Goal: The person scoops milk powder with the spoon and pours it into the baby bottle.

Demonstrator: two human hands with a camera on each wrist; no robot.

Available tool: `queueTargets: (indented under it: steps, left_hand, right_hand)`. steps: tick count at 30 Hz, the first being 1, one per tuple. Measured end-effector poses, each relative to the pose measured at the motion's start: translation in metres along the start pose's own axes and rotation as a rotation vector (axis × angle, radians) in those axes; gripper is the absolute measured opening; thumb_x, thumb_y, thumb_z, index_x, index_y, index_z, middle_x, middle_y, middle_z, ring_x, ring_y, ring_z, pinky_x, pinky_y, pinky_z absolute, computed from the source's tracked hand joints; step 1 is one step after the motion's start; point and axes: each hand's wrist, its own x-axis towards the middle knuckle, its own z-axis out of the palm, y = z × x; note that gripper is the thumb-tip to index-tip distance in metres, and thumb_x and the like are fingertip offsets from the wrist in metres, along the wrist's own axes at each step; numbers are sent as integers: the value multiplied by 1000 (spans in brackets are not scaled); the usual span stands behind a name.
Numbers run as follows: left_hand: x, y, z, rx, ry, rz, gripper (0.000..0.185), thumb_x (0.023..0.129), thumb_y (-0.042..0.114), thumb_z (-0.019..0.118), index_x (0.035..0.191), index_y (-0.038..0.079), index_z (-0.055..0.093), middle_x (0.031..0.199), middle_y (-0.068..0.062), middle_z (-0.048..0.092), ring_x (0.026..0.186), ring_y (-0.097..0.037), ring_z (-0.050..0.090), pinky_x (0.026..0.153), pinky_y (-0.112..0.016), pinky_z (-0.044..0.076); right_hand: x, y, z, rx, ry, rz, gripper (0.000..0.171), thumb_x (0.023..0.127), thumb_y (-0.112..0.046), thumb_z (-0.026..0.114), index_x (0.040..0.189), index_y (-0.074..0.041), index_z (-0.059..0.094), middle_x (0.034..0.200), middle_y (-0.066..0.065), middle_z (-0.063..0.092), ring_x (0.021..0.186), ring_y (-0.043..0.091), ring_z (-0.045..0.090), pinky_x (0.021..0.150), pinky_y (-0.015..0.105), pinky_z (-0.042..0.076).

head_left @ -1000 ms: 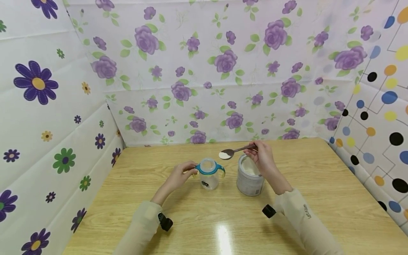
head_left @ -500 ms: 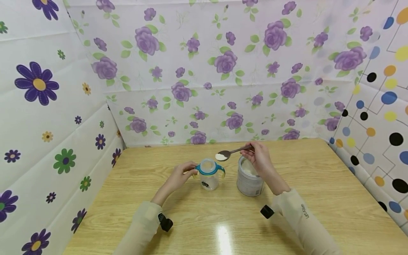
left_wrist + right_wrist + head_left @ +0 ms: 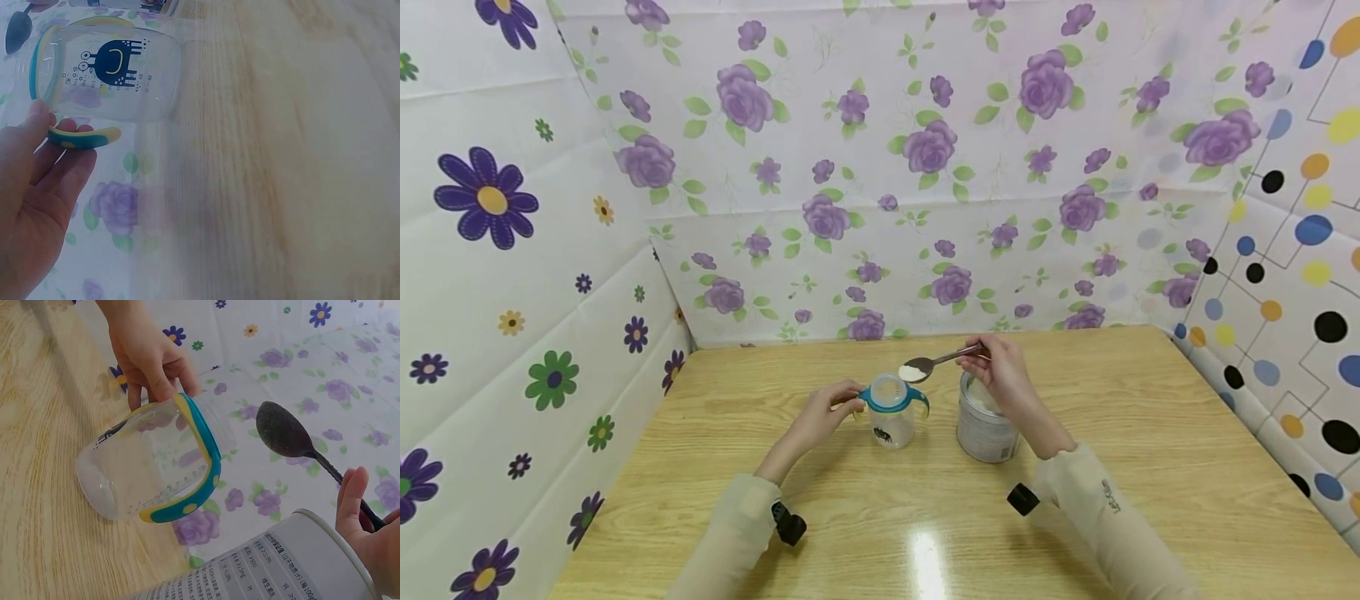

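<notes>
My left hand (image 3: 822, 414) grips one handle of a clear baby bottle (image 3: 892, 429), thumb on top and fingers curled under it. The bottle stands upright and uncapped, with a teal and yellow two-handled collar and a dark cartoon print. In my right hand (image 3: 1004, 375) is a dark spoon (image 3: 919, 367), pinched by its handle and heaped with white powder. The spoon's bowl overlaps the far right of the bottle's mouth in the head view. From the right wrist view, only the underside of the spoon's bowl (image 3: 280, 429) shows, so the powder is hidden there.
An open can (image 3: 987, 433) of pale powder stands right of the bottle, under my right hand and wrist. Both stand on a wooden table (image 3: 880, 525). A purple-flowered cloth (image 3: 850, 125) closes off the back, with patterned cloths on both sides.
My right hand has moved left with the loaded spoon, bringing its bowl from right of the bottle to the edge of its mouth. The left hand and bottle have stayed put.
</notes>
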Motion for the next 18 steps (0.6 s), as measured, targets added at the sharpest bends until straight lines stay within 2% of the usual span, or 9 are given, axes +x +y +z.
queueTargets:
  steps: [18]
  left_hand:
    - [0,-2,1,-12,12,20,15,98,19,57,109,20,66,107,-1,70,99,-17,68,93,-42,54]
  right_hand:
    - [-2,3,8,-41,-62,21,31,107,-15,33,96,-2,59,82,3,70,73,10,71,71,17,57]
